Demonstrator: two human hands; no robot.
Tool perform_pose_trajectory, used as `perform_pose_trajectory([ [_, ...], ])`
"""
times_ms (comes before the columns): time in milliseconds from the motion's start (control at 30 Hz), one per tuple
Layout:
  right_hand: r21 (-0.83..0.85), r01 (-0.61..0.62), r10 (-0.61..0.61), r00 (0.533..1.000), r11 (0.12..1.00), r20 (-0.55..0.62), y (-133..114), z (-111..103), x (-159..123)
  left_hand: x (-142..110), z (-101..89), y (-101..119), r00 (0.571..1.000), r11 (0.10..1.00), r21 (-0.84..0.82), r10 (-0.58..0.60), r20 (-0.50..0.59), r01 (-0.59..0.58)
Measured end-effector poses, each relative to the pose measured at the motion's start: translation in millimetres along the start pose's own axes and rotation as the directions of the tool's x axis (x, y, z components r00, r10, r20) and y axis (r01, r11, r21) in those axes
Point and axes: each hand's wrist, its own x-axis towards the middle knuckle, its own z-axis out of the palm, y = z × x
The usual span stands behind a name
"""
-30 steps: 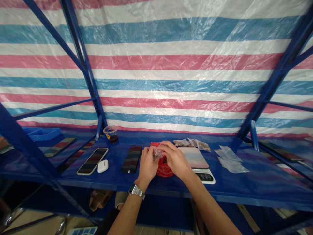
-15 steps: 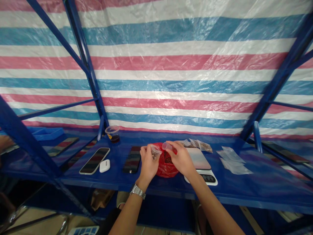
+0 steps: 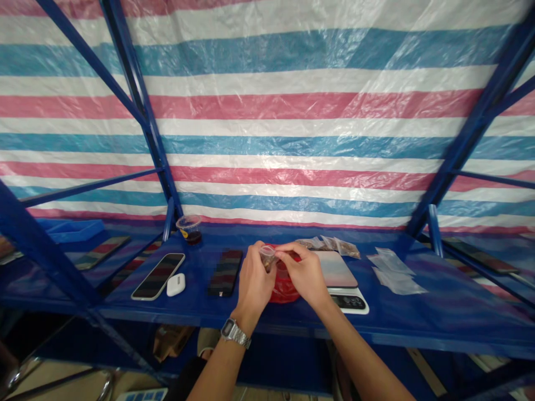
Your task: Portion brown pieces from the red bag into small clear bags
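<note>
My left hand [image 3: 254, 278] is closed around a small clear plastic bag [image 3: 267, 257] with brown bits in it, its mouth facing up. The thumb and forefinger of my right hand [image 3: 304, 272] pinch the right edge of that bag's mouth. Under the right palm shows a small clear plastic cup [image 3: 283, 270]; whether the other fingers hold it is hard to see. Both hands are above a red plastic bag [image 3: 285, 293], which they partly cover. Right of it stands a white digital scale [image 3: 350, 301] with a pale flat plate.
Several filled small bags [image 3: 346, 248] lie behind the scale, and flat clear bags [image 3: 395, 272] to its right. Leftward are a black phone [image 3: 224, 273], a white earphone case [image 3: 176, 284], another phone [image 3: 159, 277] and a lidded cup [image 3: 191, 229]. Blue posts [image 3: 148, 120] flank the shelf.
My right hand has moved left to the small bag, and its fingertips now pinch the bag's edge. The clear cup has gone lower, under the palm. The view has shifted slightly.
</note>
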Motion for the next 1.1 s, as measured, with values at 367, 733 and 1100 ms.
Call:
perform_pose_trajectory([
  [367, -0.323, -0.331, 0.221, 0.916, 0.887, -0.334, 60, -121, 23, -19, -0.5, 20, 0.933, 0.976, 0.036, 0.194, 0.303, -0.215],
  [733, -0.701, -0.349, 0.091, 0.921, 0.622, -0.378, 77, -137, 16, -20, 33.7, -13, 0.91, 0.935, 0.249, 0.143, 0.39, -0.253],
  [1100, -0.643, -0.339, 0.0, 0.884, 0.687, -0.467, 74, -149, 16, -15, 26.6, 25, 0.959, 0.933, 0.242, 0.232, 0.164, -0.267],
])
